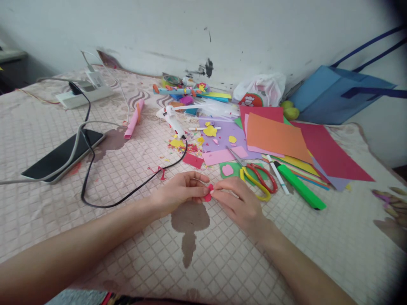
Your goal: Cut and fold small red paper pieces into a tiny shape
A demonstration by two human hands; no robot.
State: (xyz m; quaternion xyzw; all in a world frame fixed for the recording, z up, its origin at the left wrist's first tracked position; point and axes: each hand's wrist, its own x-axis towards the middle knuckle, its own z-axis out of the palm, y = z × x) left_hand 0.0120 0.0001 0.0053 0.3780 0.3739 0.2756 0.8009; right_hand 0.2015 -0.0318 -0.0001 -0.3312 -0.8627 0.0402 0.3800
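- The left hand (179,189) pinches a red paper piece (208,195) at its nine o'clock edge.
- The right hand (241,203) pinches its three o'clock edge.
- The piece sits between both hands; scissors (244,165) at two o'clock, glue gun (173,122) at eleven.

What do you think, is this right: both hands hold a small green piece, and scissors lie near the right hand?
Only the colour is wrong: the head view shows the left hand and right hand holding a red piece. The scissors do lie nearby.
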